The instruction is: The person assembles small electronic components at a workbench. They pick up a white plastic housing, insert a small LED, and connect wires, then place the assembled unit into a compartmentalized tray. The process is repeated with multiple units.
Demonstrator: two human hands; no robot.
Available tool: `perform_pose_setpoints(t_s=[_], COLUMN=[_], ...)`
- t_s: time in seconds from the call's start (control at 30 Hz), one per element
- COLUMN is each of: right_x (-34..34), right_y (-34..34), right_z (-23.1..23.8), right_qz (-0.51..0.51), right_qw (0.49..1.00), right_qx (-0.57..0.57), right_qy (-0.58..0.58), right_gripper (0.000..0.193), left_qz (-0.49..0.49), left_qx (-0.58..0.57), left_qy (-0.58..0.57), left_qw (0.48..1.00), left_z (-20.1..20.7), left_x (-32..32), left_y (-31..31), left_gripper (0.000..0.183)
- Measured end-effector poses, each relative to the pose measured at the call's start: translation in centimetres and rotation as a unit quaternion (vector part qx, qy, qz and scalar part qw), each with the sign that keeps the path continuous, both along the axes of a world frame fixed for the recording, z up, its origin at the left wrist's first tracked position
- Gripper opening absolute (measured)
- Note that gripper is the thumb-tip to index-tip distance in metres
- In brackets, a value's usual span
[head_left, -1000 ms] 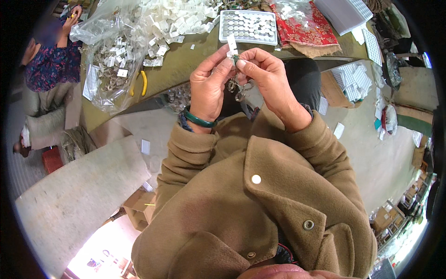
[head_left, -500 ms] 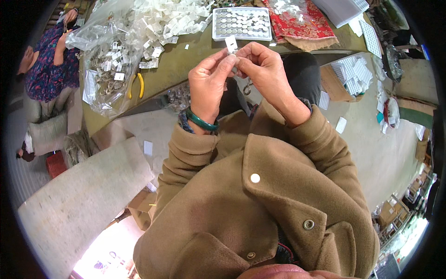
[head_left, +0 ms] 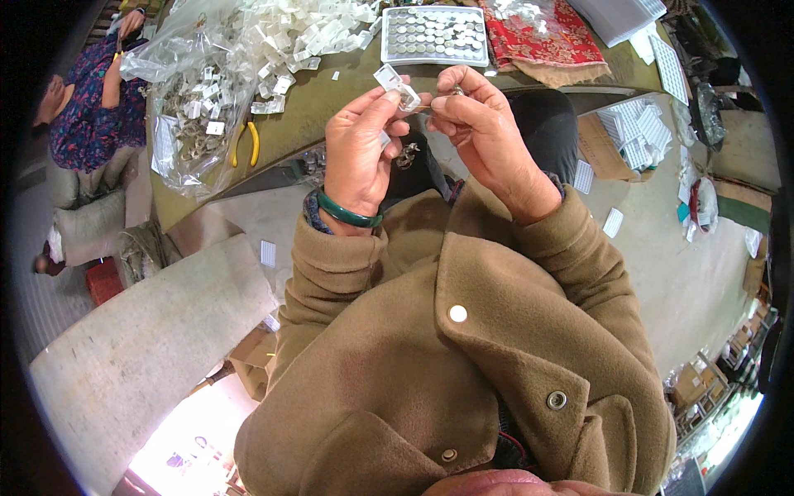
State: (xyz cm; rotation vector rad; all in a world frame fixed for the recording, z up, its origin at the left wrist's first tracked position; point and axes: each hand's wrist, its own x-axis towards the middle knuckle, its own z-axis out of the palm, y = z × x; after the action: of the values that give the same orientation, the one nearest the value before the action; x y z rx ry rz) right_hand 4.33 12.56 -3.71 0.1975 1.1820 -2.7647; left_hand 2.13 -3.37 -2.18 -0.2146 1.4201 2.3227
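Left hand: the left hand (head_left: 354,149) pinches the case (head_left: 408,97) between thumb and fingertips; palm turned toward the right hand.
Case: small, white, partly see-through; at the left fingertips, its flap (head_left: 386,77) standing up and outward past the thumb.
Right hand: the right hand (head_left: 490,128) has thumb and forefinger brought together on what looks like a metal bit (head_left: 457,92); the bit's exact form is too small to tell.
Governing relation: the case lies to the left of the right fingertips, near but apart from them; its long axis slants from far left to near right, the lower end facing the right hand. The left hand, in contact, is the nearer.
Strand: a thin, orange-tinted line (head_left: 422,106) spans the gap between the case and the right fingers; its nature cannot be told.
Hanging metal: small metal pieces (head_left: 406,155) show just below the left fingers; what supports them is unclear.
Tray: the tray (head_left: 436,62), with rows of round discs (head_left: 430,36), sits on the table (head_left: 310,116) beyond both hands.
Left side: white pile (head_left: 302,35), clear bag (head_left: 159,68) and yellow-handled pliers (head_left: 254,145) lie left of the left hand.
Right side: red cloth (head_left: 571,41) lies beyond the right hand, to its right.
Wrist: green bangle (head_left: 351,212) below the left hand.
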Motion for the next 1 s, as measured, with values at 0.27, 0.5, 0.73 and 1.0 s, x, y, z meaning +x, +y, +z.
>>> perform_pose_setpoints(t_s=[0.27,0.5,0.73,1.0], right_x=[-0.4,-0.3,-0.4,-0.7], right_y=[0.1,0.4,0.6,-0.9], right_z=[-1.4,-0.9,0.0,-0.2], right_qz=[0.03,-0.075,-0.058,-0.177], right_qw=[0.992,0.973,0.958,0.878], right_qx=[-0.118,0.214,0.271,0.417], right_qy=[-0.036,0.051,0.078,0.155], right_gripper=[0.01,0.01,0.017,0.033], left_qz=[0.012,0.043,0.082,0.087], left_qx=[0.16,0.058,-0.118,-0.124], left_qy=[-0.092,-0.018,0.15,0.19], left_qw=[0.983,0.997,0.978,0.97], left_z=[-0.3,-0.1,-0.8,-1.8], left_x=[0.0,0.5,0.9,1.4], left_y=[0.5,1.5,2.8,3.3], left_gripper=[0.025,0.028,0.027,0.024])
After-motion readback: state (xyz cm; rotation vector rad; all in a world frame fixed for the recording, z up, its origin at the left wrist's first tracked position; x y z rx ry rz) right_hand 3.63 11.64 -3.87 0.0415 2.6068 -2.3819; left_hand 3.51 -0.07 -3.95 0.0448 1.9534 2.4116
